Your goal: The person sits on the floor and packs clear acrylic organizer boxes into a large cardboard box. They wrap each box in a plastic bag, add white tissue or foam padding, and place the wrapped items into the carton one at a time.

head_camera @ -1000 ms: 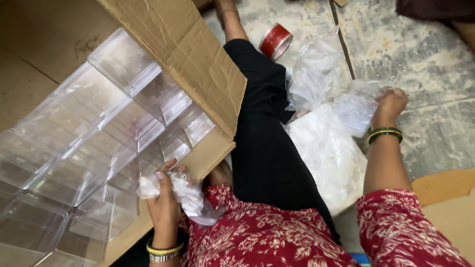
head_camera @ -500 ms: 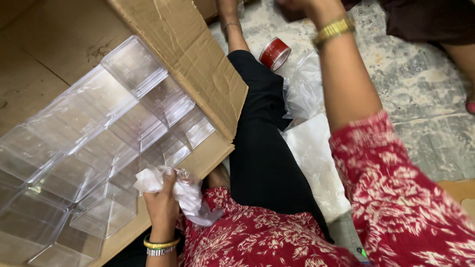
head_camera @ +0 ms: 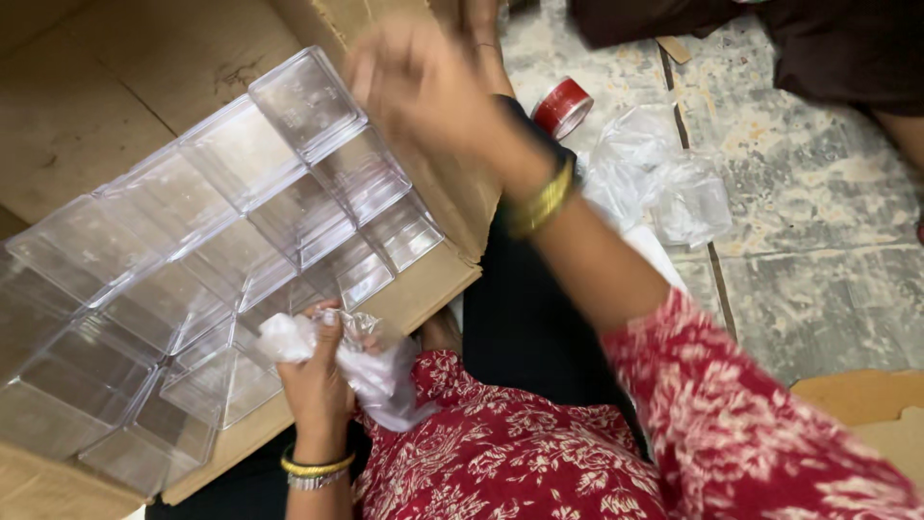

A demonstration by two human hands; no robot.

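Mottled grey stone floor [head_camera: 818, 202] runs off to my right, with a big open cardboard box [head_camera: 125, 116] tipped toward me on my left, its near flap edge lying just by my lap. Inside the box, clear plastic containers [head_camera: 241, 212] sit packed side by side in rows that run diagonally from the near left corner up toward the far flap; their open rectangular faces look out at me.

Left hand [head_camera: 318, 371] is down at the box's near edge, fingers [head_camera: 332, 332] closed tight round a crumpled clear plastic wrapper [head_camera: 380, 371], which hangs out of my fist toward my lap and touches the nearest containers. So that hand is the closer one to the rows, right against them.

Right hand [head_camera: 423, 82] is raised and blurred above the box's far right flap, just past the topmost container [head_camera: 308, 96], which lies to its left and a little below. I cannot tell whether its fingers are spread or closed, and nothing shows in them.

Beyond my black-trousered knee, on the floor, lie a roll of red tape [head_camera: 563, 108] and a loose heap of clear plastic bags [head_camera: 664, 183], well apart from both hands.
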